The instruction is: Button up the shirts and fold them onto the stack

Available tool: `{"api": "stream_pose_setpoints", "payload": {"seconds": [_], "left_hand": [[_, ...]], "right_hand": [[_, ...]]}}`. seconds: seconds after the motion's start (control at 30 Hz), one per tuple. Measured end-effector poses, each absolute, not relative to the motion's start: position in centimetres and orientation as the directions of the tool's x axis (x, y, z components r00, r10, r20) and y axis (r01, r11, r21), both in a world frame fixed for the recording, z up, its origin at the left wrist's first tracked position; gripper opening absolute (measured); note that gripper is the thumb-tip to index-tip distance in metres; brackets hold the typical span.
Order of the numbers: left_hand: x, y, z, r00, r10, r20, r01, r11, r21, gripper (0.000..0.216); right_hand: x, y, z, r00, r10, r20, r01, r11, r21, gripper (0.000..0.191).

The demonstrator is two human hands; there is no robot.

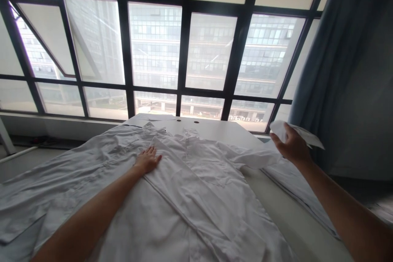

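A white long-sleeved coat lies spread over the table, its front and folds wrinkled. My left hand rests flat on its upper part, fingers stretched out and pressing the cloth. Off to the right, my right hand is raised above the table's side, closed on a white sleeve cuff. The sleeve runs from the coat's shoulder toward that hand. More white cloth lies crumpled beneath and to the left of my left arm.
Another folded white garment lies along the right side of the white table. Two dark round holes show near the table's far end. Beyond stand black-framed windows, one tilted outward at left. A blue-grey curtain hangs at right.
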State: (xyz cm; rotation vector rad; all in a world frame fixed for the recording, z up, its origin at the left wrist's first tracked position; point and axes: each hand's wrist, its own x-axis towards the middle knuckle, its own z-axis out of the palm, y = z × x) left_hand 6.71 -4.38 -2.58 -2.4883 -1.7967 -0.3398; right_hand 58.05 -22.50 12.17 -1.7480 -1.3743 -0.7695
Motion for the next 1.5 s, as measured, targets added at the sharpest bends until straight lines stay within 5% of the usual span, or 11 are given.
{"api": "stream_pose_setpoints", "payload": {"seconds": [0.1, 0.2, 0.33, 0.43, 0.73, 1.0, 1.23, 1.37, 1.5], "left_hand": [[7.0, -6.5, -1.5, 0.348, 0.860, 0.373, 0.906, -0.411, 0.103, 0.052], [6.5, -9.5, -0.2, 0.350, 0.834, 0.427, 0.796, -0.505, 0.334, 0.053], [4.6, -14.8, 0.8, 0.289, 0.944, 0.156, 0.470, -0.282, 0.836, 0.083], [2.9, -18.8, 1.1, 0.377, 0.925, -0.043, 0.333, -0.093, 0.938, 0.098], [0.3, -24.1, 2.9, 0.449, 0.877, -0.169, 0.697, -0.226, 0.680, 0.084], [-1.7, -25.1, 5.4, 0.608, 0.722, -0.329, 0.615, -0.167, 0.771, 0.070], [-1.8, -25.5, 5.6, 0.572, 0.674, -0.467, 0.761, -0.224, 0.609, 0.065], [-1.0, -25.5, 4.9, 0.604, 0.735, -0.309, 0.760, -0.412, 0.503, 0.044], [-0.2, -25.5, 4.3, 0.636, 0.764, -0.109, 0.720, -0.536, 0.441, 0.036]], "right_hand": [[48.2, -23.5, 13.5, -0.028, 0.555, 0.831, 0.992, 0.120, -0.046, 0.073], [38.9, -26.5, 11.7, -0.364, 0.677, 0.640, 0.909, 0.407, 0.087, 0.066], [31.0, -30.6, 7.2, -0.686, 0.685, 0.247, 0.716, 0.696, 0.057, 0.068], [28.7, -32.0, 5.1, -0.755, 0.645, 0.121, 0.649, 0.761, -0.011, 0.070], [28.3, -33.3, 3.7, -0.688, 0.697, 0.203, 0.703, 0.709, -0.053, 0.046], [28.8, -33.5, 1.8, -0.716, 0.617, 0.328, 0.638, 0.768, -0.054, 0.030], [28.9, -33.4, 1.1, -0.667, 0.645, 0.373, 0.586, 0.764, -0.271, 0.016], [30.4, -31.6, 0.2, -0.466, 0.778, 0.422, 0.758, 0.597, -0.264, 0.030], [32.6, -29.6, -0.6, -0.334, 0.920, 0.203, 0.896, 0.377, -0.236, 0.054]]}}
